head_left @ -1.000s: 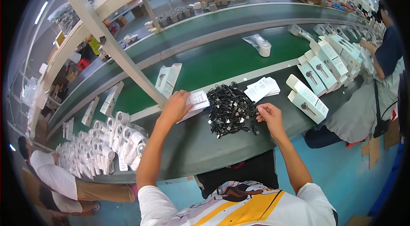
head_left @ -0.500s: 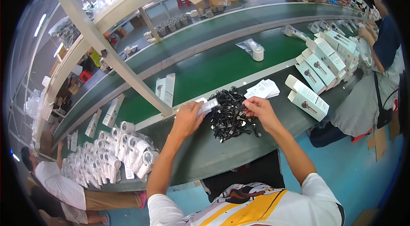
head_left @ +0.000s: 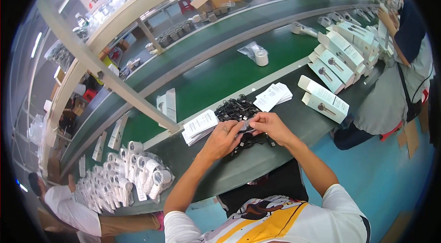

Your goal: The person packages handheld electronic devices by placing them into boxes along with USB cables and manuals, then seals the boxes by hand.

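Note:
A tangled pile of short black cables (head_left: 235, 107) with small plugs lies on the dark near ledge. Over its near part my two hands meet, fingertips almost touching. My left hand (head_left: 222, 142) is closed, its thumb and fingers pinching at a small greyish, see-through-looking piece (head_left: 245, 127). From the other side my right hand (head_left: 272, 127) pinches at the same spot; whether a cable is also between its fingers is hidden. White printed leaflets (head_left: 200, 126) lie in a stack left of the pile, and a second fanned stack of leaflets (head_left: 274, 96) lies beyond it to the right.
White bagged handheld devices (head_left: 133, 169) are heaped at left. Open pale boxes (head_left: 324, 105) stand at right, near a co-worker (head_left: 409, 41). A green conveyor belt (head_left: 206, 82) runs behind, carrying a bagged white item (head_left: 261, 57). A slanted metal post (head_left: 124, 91) rises at left.
My left hand has moved right and nearer, off the left leaflet stack, which now shows. My right hand has moved left and nearer. They now meet over the cables. The whole view has shifted slightly.

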`<state>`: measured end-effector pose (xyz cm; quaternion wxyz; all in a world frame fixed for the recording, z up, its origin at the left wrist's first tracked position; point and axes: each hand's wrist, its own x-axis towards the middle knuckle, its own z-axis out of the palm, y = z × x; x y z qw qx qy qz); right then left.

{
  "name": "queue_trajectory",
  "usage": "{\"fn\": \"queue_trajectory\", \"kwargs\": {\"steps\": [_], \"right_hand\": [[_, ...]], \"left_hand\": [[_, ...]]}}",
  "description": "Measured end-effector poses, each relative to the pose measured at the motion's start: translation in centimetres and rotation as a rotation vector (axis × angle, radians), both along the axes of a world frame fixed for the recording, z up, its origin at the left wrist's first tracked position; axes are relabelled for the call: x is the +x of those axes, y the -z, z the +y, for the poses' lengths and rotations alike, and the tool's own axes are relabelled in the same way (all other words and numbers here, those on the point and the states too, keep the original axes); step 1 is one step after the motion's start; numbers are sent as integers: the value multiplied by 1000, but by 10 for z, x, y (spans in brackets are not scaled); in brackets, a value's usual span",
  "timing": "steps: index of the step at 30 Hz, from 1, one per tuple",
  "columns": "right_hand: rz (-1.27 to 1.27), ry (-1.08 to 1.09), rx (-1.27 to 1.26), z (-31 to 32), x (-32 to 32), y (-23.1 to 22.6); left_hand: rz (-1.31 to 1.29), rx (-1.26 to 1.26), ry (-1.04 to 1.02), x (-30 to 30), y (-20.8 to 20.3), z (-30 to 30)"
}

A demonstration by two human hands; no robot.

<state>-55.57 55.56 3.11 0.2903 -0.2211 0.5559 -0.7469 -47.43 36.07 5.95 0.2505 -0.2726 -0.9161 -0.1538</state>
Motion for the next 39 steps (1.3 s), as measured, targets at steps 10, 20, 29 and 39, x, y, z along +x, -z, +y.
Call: {"fn": "queue_trajectory", "kwargs": {"steps": [10, 20, 29, 39], "right_hand": [[-48, 597, -101, 145, 10, 9], [-18, 973, -416, 272, -11, 25], [-109, 884, -449, 284, -10, 37], [-72, 869, -364, 298, -1, 42]], "left_hand": [[-232, 482, 79, -78, -22, 98], [-898, 862, -160, -174, 44, 226], [-281, 349, -37, -189, -19, 221], [-165, -289, -29, -89, 8, 243]]}}
